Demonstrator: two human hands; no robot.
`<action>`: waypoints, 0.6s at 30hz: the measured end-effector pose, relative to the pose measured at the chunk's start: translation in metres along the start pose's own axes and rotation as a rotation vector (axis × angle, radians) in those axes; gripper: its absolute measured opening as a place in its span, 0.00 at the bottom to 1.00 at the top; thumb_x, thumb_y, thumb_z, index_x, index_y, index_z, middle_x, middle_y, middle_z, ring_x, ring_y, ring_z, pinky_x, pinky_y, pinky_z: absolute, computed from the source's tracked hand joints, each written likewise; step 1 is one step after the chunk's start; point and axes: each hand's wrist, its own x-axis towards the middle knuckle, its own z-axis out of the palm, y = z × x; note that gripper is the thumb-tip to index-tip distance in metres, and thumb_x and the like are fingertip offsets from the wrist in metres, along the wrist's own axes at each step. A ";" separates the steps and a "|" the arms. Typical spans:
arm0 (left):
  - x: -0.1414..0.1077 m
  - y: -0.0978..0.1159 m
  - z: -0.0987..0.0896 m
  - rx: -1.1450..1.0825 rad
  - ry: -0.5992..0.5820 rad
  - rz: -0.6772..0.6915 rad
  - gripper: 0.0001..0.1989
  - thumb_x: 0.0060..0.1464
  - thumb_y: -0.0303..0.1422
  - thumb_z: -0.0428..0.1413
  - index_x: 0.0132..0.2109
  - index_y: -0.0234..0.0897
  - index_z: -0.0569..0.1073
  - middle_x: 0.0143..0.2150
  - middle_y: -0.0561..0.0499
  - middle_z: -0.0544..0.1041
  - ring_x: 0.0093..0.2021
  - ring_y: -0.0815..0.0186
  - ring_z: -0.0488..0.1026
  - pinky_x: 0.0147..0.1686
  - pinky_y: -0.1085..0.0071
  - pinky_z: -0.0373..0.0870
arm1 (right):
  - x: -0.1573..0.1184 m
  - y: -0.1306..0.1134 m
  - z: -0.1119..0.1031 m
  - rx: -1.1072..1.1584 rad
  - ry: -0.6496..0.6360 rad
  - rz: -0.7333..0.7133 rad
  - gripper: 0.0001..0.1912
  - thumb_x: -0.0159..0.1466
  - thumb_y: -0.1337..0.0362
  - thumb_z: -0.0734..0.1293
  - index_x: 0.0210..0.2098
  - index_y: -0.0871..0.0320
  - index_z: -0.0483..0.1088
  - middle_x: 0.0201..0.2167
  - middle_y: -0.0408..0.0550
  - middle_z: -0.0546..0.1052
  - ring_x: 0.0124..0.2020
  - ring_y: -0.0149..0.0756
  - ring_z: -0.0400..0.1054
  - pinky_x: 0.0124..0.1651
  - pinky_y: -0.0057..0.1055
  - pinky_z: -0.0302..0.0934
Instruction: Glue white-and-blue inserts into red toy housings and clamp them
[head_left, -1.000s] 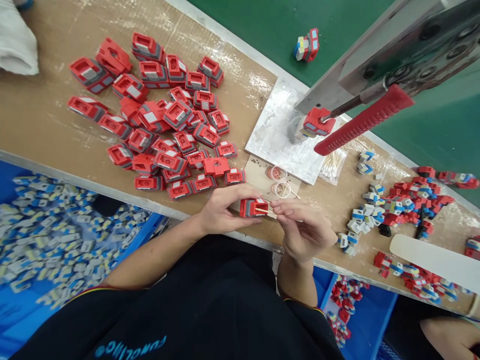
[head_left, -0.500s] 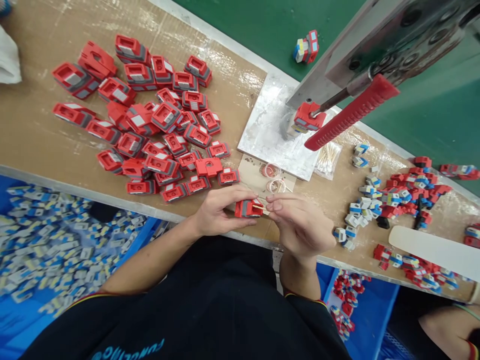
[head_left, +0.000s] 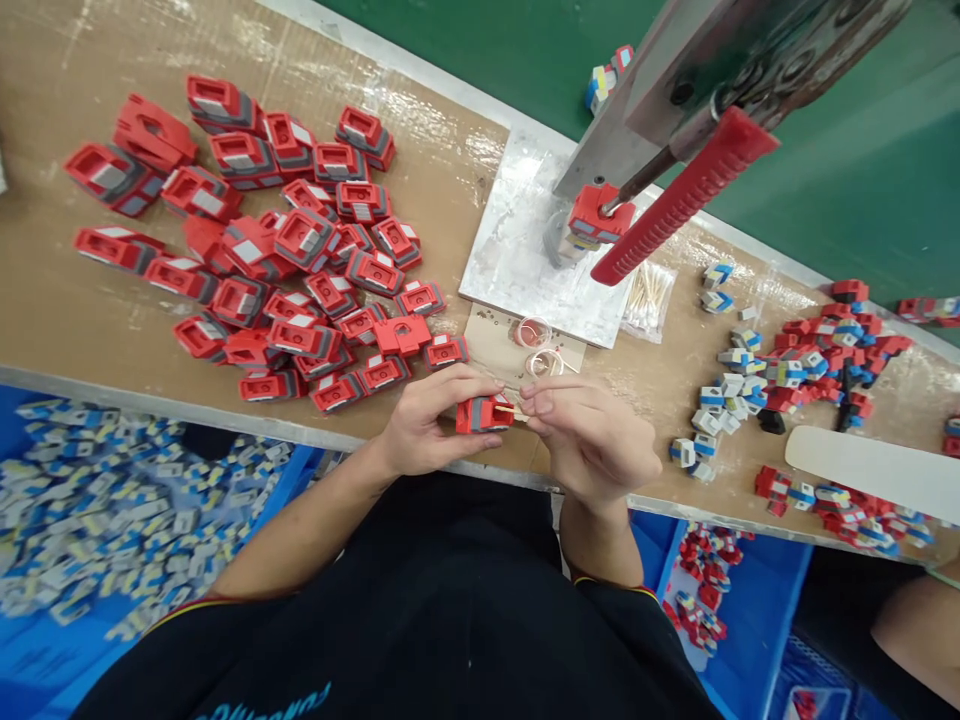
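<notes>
My left hand [head_left: 427, 418] grips a red-and-grey toy vehicle part [head_left: 480, 413] between thumb and fingers, just in front of my body. In my right hand [head_left: 596, 430] a thin wooden stick [head_left: 507, 409] is pinched, its tip touching or very close to the part's upper side. The stick resembles a cotton swab; its far end is hidden by my fingers. Beyond my hands stand two small round containers, one with red contents [head_left: 533, 332] and one pale [head_left: 544, 363], on a piece of cardboard [head_left: 491, 350]. Many similar red parts [head_left: 304, 235] lie to the left.
A hand press with a red lever [head_left: 686, 195] stands on a white plate [head_left: 502, 240]. Beside it lies a bag of cotton swabs [head_left: 646, 298]. Red and blue-white parts [head_left: 810, 370] cover the table's right. Blue bins [head_left: 757, 610] stand below, and another person's arm [head_left: 919, 620] shows at lower right.
The view has shifted slightly. My left hand still holds the toy part, and the stick in my right hand stays at it, with its angle slightly changed.
</notes>
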 end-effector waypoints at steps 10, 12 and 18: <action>0.000 0.000 -0.004 0.048 0.022 0.003 0.23 0.63 0.41 0.69 0.61 0.40 0.80 0.43 0.46 0.85 0.40 0.63 0.82 0.40 0.69 0.79 | -0.006 0.005 -0.006 -0.061 -0.018 0.035 0.11 0.71 0.73 0.71 0.49 0.54 0.78 0.36 0.45 0.87 0.37 0.39 0.85 0.40 0.36 0.82; 0.001 0.001 -0.004 0.059 0.018 0.005 0.22 0.63 0.41 0.69 0.61 0.40 0.80 0.43 0.46 0.84 0.39 0.63 0.82 0.40 0.69 0.80 | -0.008 0.005 -0.006 -0.030 -0.011 0.046 0.12 0.70 0.74 0.71 0.50 0.54 0.78 0.37 0.46 0.87 0.38 0.39 0.85 0.41 0.36 0.82; 0.001 0.001 -0.004 0.056 0.048 -0.003 0.21 0.61 0.41 0.70 0.59 0.42 0.81 0.43 0.46 0.85 0.39 0.62 0.83 0.39 0.67 0.81 | -0.011 0.004 -0.005 0.112 -0.009 0.089 0.11 0.69 0.75 0.72 0.48 0.56 0.79 0.36 0.47 0.87 0.37 0.38 0.84 0.42 0.35 0.82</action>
